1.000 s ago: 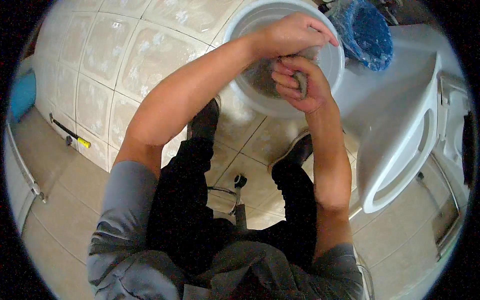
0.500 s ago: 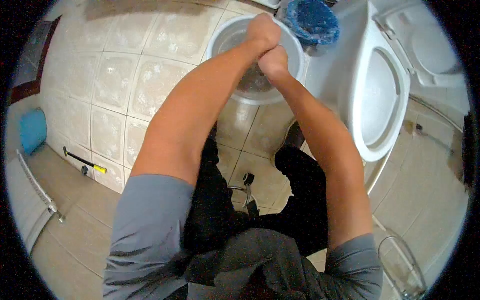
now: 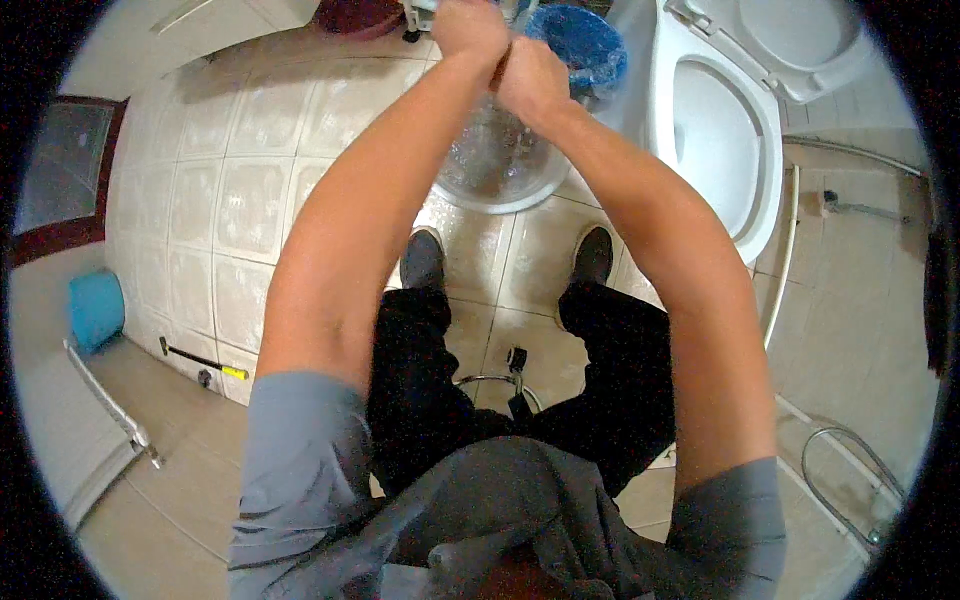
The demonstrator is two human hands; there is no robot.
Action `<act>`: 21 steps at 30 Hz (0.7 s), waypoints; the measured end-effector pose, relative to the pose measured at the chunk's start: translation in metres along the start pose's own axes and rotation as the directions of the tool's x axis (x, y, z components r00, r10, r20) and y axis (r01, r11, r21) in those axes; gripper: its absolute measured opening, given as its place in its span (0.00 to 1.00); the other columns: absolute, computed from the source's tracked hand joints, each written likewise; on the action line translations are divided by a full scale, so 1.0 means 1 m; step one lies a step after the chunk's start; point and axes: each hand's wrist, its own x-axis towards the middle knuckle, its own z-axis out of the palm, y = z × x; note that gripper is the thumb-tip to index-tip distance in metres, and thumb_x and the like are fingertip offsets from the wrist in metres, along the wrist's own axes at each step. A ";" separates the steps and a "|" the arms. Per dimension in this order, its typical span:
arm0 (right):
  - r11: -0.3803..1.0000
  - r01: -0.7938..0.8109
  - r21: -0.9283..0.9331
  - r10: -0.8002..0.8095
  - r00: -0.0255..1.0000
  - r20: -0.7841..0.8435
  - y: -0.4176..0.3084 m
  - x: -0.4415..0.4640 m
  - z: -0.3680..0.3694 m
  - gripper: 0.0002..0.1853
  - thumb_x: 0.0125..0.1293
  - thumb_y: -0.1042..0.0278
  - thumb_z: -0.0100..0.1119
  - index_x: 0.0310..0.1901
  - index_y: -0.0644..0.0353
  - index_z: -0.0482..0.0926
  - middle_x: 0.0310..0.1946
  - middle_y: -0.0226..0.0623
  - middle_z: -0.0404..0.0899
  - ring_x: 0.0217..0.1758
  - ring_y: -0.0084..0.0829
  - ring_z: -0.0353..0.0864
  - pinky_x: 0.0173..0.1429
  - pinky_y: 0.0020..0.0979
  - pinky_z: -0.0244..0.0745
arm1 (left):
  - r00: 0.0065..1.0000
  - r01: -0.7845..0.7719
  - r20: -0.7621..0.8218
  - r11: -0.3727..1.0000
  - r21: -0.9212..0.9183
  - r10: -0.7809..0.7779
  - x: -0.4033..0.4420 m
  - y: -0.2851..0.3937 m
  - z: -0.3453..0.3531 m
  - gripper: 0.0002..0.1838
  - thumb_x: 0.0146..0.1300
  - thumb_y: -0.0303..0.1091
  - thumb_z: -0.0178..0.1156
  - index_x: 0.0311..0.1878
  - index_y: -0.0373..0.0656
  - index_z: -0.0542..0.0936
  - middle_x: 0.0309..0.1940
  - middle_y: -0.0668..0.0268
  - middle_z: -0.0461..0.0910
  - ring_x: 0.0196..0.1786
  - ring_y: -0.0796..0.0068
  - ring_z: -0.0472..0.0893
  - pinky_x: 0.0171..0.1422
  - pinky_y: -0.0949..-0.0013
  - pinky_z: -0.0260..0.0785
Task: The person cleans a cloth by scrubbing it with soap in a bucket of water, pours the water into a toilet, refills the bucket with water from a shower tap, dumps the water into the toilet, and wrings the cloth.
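Both my fists are pressed together above a white basin [image 3: 503,208]. My left hand [image 3: 470,30] is closed at the top of the view, its knuckles uppermost. Against it sits my right hand [image 3: 534,80], also closed, slightly nearer to me. A small dark bit shows between the two fists, but what they grip is hidden. Murky, rippled water [image 3: 495,160] lies in the basin below, with bright streaks under my hands. My forearms cover part of the basin's rim.
A blue bag-lined bin [image 3: 600,50] stands right of the basin, beside a white toilet [image 3: 715,150] with its lid up. A yellow-handled tool [image 3: 234,372] and a light-blue bucket [image 3: 97,310] are at the left. A hose [image 3: 820,470] lies at the right.
My fists have risen away from the basin, still together. Streaks and ripples now show in the water. The view has shifted, and both my shoes are visible.
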 end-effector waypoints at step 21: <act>0.904 -0.226 0.362 0.241 0.970 0.002 0.111 -0.098 0.108 0.44 0.50 0.48 0.76 0.65 0.62 0.68 0.65 0.55 0.65 0.69 0.55 0.65 0.72 0.48 0.61 | 0.617 0.779 0.667 0.441 -0.446 -0.418 -0.023 -0.190 0.020 0.17 0.63 0.28 0.60 0.55 0.39 0.76 0.43 0.59 0.81 0.43 0.65 0.81 0.46 0.57 0.78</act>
